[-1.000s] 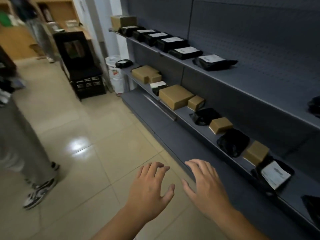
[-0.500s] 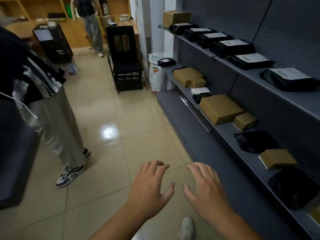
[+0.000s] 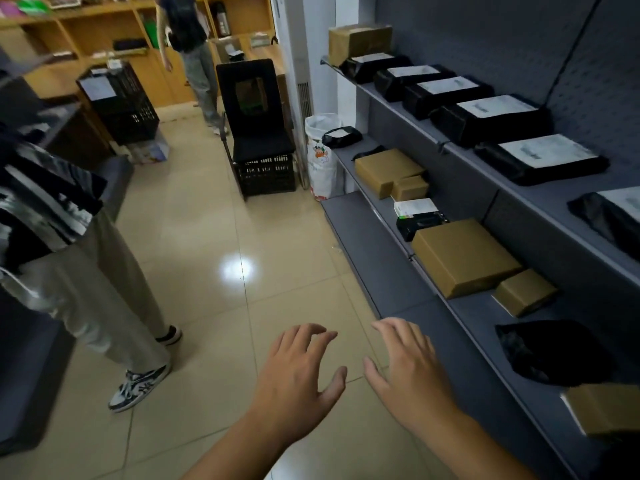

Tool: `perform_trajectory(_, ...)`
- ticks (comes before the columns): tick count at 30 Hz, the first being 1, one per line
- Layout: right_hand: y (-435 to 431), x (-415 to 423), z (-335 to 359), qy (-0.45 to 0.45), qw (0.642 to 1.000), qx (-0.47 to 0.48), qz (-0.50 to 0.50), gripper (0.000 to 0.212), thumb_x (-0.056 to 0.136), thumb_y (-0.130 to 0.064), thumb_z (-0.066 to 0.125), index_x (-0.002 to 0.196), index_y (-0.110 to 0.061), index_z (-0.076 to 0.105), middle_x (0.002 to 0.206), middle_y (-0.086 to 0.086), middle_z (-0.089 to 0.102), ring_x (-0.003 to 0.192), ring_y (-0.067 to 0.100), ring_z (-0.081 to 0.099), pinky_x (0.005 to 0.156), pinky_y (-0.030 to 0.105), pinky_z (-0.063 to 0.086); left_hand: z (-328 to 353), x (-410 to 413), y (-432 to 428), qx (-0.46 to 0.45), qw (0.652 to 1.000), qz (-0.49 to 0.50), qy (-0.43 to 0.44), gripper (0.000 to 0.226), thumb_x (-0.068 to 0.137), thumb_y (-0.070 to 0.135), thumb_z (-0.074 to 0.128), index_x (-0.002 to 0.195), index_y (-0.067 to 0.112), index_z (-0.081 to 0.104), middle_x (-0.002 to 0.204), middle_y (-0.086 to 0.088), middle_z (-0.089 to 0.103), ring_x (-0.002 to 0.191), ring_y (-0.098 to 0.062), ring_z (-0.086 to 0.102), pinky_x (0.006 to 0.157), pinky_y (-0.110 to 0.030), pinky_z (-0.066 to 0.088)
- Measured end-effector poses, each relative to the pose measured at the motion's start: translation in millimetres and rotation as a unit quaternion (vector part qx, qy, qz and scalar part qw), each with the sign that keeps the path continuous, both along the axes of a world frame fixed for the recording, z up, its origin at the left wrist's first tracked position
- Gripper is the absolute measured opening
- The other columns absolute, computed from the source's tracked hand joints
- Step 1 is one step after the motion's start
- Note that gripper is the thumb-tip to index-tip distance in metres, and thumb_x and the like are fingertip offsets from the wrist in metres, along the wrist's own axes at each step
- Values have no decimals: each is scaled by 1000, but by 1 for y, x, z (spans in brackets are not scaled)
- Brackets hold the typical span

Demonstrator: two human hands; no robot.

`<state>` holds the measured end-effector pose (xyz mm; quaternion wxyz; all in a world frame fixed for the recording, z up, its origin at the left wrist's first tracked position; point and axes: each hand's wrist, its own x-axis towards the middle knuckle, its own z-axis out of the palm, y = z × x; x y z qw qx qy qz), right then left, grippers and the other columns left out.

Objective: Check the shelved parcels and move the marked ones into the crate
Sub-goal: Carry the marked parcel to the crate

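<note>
The grey shelf rack (image 3: 377,261) runs ahead and to the right of the fingers (image 3: 311,332). A black crate (image 3: 268,174) sits well ahead of them, under a chair (image 3: 252,109). Brown boxes (image 3: 464,256) and labelled black bags (image 3: 540,161) lie on the rack, right of the fingers. The left hand (image 3: 298,379) and right hand (image 3: 412,372) hover spread and hold nothing. Checking seems to be the step; next, reach right and read a label.

Parcels (image 3: 464,256) line shelves (image 3: 388,271) at right; crate (image 3: 266,171) ahead beneath chair (image 3: 254,109).

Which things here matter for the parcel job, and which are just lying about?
Job: black bagged parcels, brown boxes, grey shelves, crate under the chair, left hand, right hand.
Lying about: chair, white sack, wooden bookcase.
</note>
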<state>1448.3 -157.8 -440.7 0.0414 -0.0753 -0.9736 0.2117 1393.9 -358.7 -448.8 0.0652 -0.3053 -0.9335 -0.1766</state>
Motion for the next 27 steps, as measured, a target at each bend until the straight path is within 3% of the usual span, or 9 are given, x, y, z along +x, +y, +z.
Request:
perform_trajectory(10, 6, -155, -11, -28, 997, 60, 49, 48, 90, -49, 52, 133, -27, 51, 127, -9, 51, 118, 15, 51, 100, 33, 46, -23, -146, 3, 26, 999, 26, 3, 50, 89, 55, 58, 129, 25, 63, 121, 9, 59, 110, -14, 57, 95, -29, 45)
perform_trajectory(16, -11, -285, -11, -42, 994, 86, 47, 44, 91, -47, 57, 130, -26, 53, 127, -8, 52, 118, 16, 51, 100, 33, 45, -30, -280, -18, 52, 998, 36, 7, 49, 89, 54, 58, 127, 24, 64, 119, 8, 59, 110, -17, 58, 94, -32, 47)
perform_trajectory(27, -30, -480, -11, -82, 994, 72, 30, 51, 97, -53, 48, 142, -30, 42, 141, -10, 44, 128, 13, 43, 107, 27, 39, -25, -483, -35, 44, 999, 3, 2, 48, 89, 53, 58, 125, 22, 66, 117, 7, 61, 107, -17, 59, 92, -34, 51)
